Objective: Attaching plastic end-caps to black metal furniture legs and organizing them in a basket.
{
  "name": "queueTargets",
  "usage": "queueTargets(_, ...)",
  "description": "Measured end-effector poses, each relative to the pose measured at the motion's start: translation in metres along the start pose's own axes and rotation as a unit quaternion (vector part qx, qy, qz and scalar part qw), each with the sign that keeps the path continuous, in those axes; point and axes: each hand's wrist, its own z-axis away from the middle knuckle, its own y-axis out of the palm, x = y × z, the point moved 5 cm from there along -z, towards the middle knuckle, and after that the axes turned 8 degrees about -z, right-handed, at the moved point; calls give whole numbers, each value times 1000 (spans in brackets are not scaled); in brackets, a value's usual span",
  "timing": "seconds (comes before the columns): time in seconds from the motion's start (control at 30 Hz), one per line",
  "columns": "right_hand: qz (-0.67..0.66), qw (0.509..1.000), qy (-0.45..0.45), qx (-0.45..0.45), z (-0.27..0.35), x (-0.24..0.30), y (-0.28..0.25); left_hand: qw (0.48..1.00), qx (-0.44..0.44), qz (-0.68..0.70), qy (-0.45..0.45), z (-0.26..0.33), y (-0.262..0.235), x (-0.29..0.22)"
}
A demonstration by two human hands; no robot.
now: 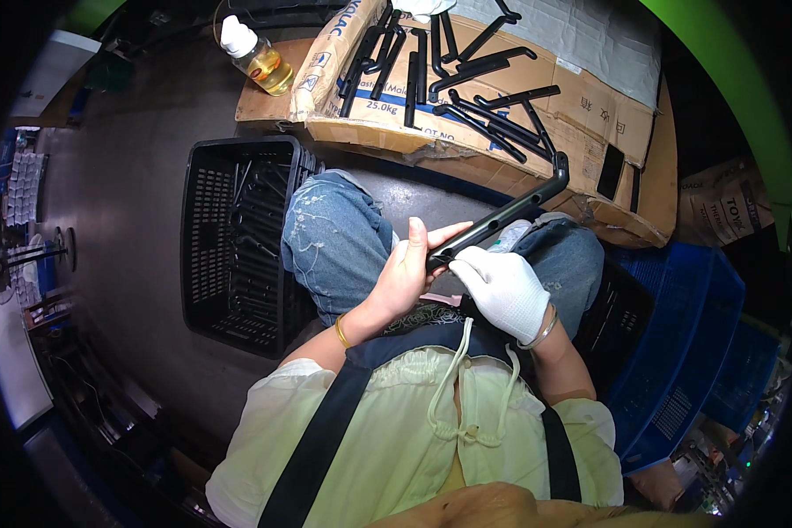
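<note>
A long black tubular handle (509,214) with a bent far end and holes along its side slants across my lap. My bare left hand (403,275) is closed around its near end, the thumb pointing up beside it. My right hand (507,290), in a white glove, has its fingers pinched together against that same near end. Whatever the gloved fingertips hold, if anything, is too small to make out. The handle's bent end reaches the front edge of the cardboard-covered table (387,134), where several similar black handles (414,84) lie scattered.
To my left stands a black plastic crate (204,145) with several black handles inside. A bottle of yellow liquid (271,72) is at the table's left end. On the right are a dark flat rectangle (610,172), blue crates (678,343) and a brown sack (726,207).
</note>
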Motion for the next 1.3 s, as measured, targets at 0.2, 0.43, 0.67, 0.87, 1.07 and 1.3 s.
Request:
queueTargets(0.2, 14, 1000, -25, -5, 2, -1, 1, 1000, 1, 9, -13, -1, 1, 5)
queueTargets(0.43, -227, 968, 86, -56, 4, -20, 8, 993, 21, 110, -34, 1, 2, 12)
queueTargets(0.67, -59, 973, 4, -224, 12, -8, 16, 969, 40, 239, 45, 0, 12, 9)
queueTargets(0.87, -169, 952, 178, -185, 3, 9, 1, 970, 32, 227, 81, 2, 11, 12)
queueTargets(1.07, -85, 972, 114, -189, 3, 17, 3, 979, 28, 180, 93, 5, 11, 6)
queueTargets(1.3, -75, 976, 112, -174, 2, 15, 4, 982, 29, 168, 82, 3, 12, 7)
